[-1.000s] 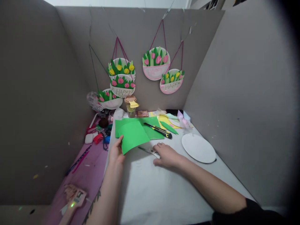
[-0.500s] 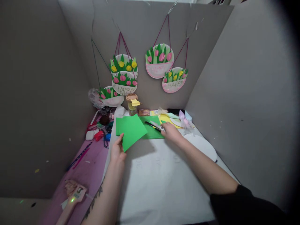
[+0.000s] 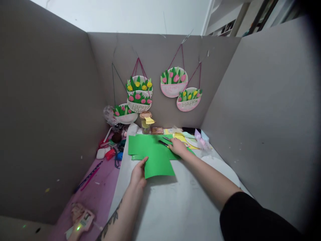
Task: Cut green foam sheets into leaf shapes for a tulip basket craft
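Observation:
My left hand [image 3: 139, 174] grips the left edge of a bright green sheet of paper [image 3: 159, 165], thumb on top. The sheet is slightly raised at its near edge and overlaps more green paper [image 3: 136, 144] lying behind it. My right hand [image 3: 177, 147] reaches over the right part of the green paper, fingers closed on the near end of a slim black tool with a yellow band [image 3: 163, 143], perhaps a pen or cutter. Right beside it lie scissors [image 3: 166, 138], partly hidden by this hand.
A lidded cup [image 3: 145, 125] with a yellow piece on it stands at the back. Paper-plate tulip baskets [image 3: 174, 89] hang from the grey wall. Yellow paper [image 3: 179, 136] and white paper plates [image 3: 218, 167] lie right. Left are assorted supplies [image 3: 110, 154] and a glue gun [image 3: 84, 221].
My left hand has brought the green sheet nearer and to the right, turning it straighter. My right hand has moved over the scissors and onto the black tool. The view has tilted upward.

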Motion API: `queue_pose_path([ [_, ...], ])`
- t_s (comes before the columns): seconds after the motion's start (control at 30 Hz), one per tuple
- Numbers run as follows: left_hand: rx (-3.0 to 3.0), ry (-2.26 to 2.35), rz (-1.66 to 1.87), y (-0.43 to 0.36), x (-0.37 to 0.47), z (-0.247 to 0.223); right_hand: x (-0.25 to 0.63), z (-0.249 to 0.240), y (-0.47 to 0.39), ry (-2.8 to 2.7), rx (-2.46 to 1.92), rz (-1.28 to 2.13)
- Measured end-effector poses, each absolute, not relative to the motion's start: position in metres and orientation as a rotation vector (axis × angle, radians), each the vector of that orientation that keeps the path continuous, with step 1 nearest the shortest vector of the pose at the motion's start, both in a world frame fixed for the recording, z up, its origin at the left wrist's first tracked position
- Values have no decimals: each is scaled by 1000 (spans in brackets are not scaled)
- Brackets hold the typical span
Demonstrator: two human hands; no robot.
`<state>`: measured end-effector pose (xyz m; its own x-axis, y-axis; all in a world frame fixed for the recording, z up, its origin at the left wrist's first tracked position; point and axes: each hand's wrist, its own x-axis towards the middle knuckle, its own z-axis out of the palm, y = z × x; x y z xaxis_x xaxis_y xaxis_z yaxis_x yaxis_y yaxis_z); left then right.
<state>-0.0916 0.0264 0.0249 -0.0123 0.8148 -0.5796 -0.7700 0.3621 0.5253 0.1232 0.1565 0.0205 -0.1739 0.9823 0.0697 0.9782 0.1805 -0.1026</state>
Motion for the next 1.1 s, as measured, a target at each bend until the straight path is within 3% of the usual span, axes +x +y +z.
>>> queue_pose_path([
  [0.47,890,1441,1157,24,-85,-8,169,17,84,-2137,-2029,159],
  [0.73,987,1476,1318,24,-86,-6,169,-5,51,-2230,-1987,-57],
  [1.0,792,1404,1402,26,-81,-1,184,-8,65,-2056,-2050,54],
  [1.1,775,1400,1378,25,-78,0,179,-4,56,-2060,-1856,108],
])
